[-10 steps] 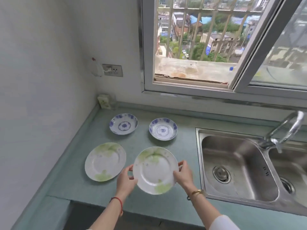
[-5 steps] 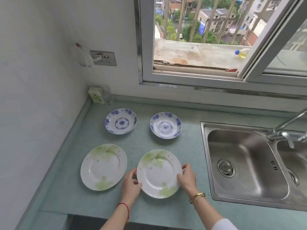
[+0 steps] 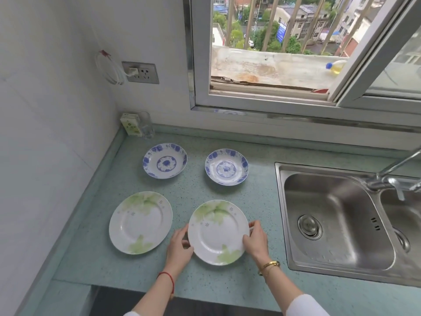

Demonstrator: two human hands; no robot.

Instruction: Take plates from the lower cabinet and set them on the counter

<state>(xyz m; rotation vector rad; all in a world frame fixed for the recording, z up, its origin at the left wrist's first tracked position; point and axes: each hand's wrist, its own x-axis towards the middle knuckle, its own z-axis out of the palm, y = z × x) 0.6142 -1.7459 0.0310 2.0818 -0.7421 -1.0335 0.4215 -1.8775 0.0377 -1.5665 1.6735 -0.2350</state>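
A white plate with green leaves (image 3: 218, 232) lies flat on the pale green counter (image 3: 191, 192), near its front. My left hand (image 3: 180, 246) holds its left rim and my right hand (image 3: 255, 239) holds its right rim, fingers curled at the edge. A matching green-leaf plate (image 3: 140, 222) lies to its left. Two smaller blue-patterned plates (image 3: 165, 160) (image 3: 226, 167) sit side by side behind them. The lower cabinet is out of sight below the counter's front edge.
A steel double sink (image 3: 337, 220) with a tap (image 3: 391, 176) fills the right side. A small carton (image 3: 129, 124) and a glass (image 3: 145, 125) stand in the back left corner. A wall socket (image 3: 140, 72) and an open window (image 3: 273, 49) are behind.
The green-leaf plate, held up above the counter a second ago, has come down and now lies flat on the counter. Both hands stay on its rim.
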